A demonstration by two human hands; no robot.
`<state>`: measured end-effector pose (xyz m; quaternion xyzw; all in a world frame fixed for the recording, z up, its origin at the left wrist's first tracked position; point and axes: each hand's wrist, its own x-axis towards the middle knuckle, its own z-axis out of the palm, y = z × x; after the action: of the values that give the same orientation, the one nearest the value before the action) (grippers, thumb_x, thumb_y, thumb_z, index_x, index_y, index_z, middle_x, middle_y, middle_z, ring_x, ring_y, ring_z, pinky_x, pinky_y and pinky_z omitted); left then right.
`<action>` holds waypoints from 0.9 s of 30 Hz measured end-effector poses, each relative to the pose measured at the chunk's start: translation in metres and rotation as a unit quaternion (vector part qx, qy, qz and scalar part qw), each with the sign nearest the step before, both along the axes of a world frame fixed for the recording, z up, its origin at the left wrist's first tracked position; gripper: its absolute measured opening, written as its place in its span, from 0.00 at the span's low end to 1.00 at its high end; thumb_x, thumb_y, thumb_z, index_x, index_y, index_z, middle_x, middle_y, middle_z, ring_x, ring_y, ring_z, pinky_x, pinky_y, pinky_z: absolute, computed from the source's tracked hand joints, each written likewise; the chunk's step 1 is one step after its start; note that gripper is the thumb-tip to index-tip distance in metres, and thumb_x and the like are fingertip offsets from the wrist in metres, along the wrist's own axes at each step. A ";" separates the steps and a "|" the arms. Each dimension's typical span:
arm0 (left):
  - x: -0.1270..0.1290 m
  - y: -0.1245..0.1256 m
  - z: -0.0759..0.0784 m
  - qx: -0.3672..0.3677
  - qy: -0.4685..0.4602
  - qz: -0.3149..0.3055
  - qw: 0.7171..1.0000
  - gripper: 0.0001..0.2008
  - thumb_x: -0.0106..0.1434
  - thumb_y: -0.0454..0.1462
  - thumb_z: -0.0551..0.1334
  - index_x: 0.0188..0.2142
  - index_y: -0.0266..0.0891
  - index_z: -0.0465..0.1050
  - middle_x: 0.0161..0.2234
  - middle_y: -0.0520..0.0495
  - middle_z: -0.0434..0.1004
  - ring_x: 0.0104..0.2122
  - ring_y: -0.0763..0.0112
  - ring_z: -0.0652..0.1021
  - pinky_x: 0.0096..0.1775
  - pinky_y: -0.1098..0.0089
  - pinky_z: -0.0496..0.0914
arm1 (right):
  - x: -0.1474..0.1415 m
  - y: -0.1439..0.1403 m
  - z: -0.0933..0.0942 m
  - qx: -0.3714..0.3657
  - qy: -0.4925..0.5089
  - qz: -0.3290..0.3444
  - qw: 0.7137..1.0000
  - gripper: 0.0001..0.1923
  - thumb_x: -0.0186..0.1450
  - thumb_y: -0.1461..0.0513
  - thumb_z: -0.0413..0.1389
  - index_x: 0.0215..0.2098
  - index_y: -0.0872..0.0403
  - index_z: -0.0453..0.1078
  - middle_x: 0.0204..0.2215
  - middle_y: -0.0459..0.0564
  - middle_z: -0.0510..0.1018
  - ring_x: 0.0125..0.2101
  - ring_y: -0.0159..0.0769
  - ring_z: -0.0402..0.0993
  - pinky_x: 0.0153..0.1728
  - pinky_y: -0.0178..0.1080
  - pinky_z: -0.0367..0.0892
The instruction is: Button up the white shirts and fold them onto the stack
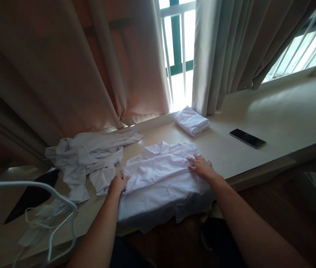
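At frame centre, our left hand pinches the white shirt edge, fingers closed on cloth. Our right hand presses flat, fingers together.

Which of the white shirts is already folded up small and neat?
The folded shirt by the curtain, a tidy flat packet. The shirt under both hands lies half spread; the crumpled shirt is a heap.

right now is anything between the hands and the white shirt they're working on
Nothing visible. The left hand grips the left edge of the white shirt directly, and the right hand lies flat on its right side. The crumpled shirts lie apart to the left.
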<state>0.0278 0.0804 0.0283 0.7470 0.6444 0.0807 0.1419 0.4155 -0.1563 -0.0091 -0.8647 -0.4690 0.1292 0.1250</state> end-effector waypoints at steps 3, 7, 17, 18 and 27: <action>0.003 -0.002 -0.001 -0.002 -0.007 0.006 1.000 0.11 0.59 0.43 0.62 0.36 0.38 0.76 0.27 0.44 0.79 0.34 0.58 0.80 0.34 0.67 0.68 | -0.002 0.001 -0.005 -0.033 0.007 0.012 0.999 0.28 0.69 0.48 0.49 0.67 0.34 0.55 0.72 0.49 0.45 0.70 0.55 0.39 0.60 0.69 0.43; 0.000 -0.001 -0.001 0.014 -0.019 0.020 1.000 0.13 0.64 0.39 0.56 0.41 0.35 0.76 0.30 0.42 0.80 0.37 0.56 0.79 0.35 0.65 0.69 | -0.005 0.001 -0.005 -0.045 0.018 0.023 0.999 0.29 0.70 0.48 0.47 0.68 0.33 0.51 0.73 0.49 0.40 0.70 0.56 0.35 0.60 0.70 0.40; 0.017 -0.018 -0.010 0.134 -0.005 -0.104 0.985 0.28 0.69 0.48 0.50 0.63 0.38 0.61 0.65 0.38 0.61 0.64 0.54 0.61 0.63 0.58 0.55 | -0.013 -0.003 0.005 -0.071 0.029 0.056 0.996 0.33 0.68 0.42 0.47 0.69 0.30 0.46 0.73 0.52 0.31 0.70 0.61 0.26 0.59 0.73 0.35; 0.021 -0.024 -0.017 0.130 0.014 -0.149 0.980 0.30 0.69 0.50 0.50 0.65 0.40 0.58 0.68 0.40 0.55 0.67 0.54 0.56 0.65 0.57 0.52 | -0.012 -0.003 0.005 -0.074 0.032 0.059 0.995 0.33 0.68 0.41 0.48 0.69 0.30 0.46 0.73 0.53 0.31 0.70 0.61 0.25 0.59 0.73 0.35; 0.004 -0.045 -0.050 0.055 0.103 -0.205 0.972 0.40 0.66 0.60 0.46 0.71 0.46 0.44 0.73 0.43 0.37 0.70 0.48 0.41 0.65 0.46 0.43 | -0.008 -0.007 0.007 -0.085 0.053 0.068 0.993 0.32 0.67 0.39 0.46 0.67 0.28 0.50 0.73 0.52 0.30 0.70 0.61 0.24 0.59 0.73 0.32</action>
<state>0.0321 0.0355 -0.0214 0.8741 0.4833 0.0078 0.0473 0.4079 -0.1630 -0.0024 -0.8302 -0.5071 0.2220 0.0667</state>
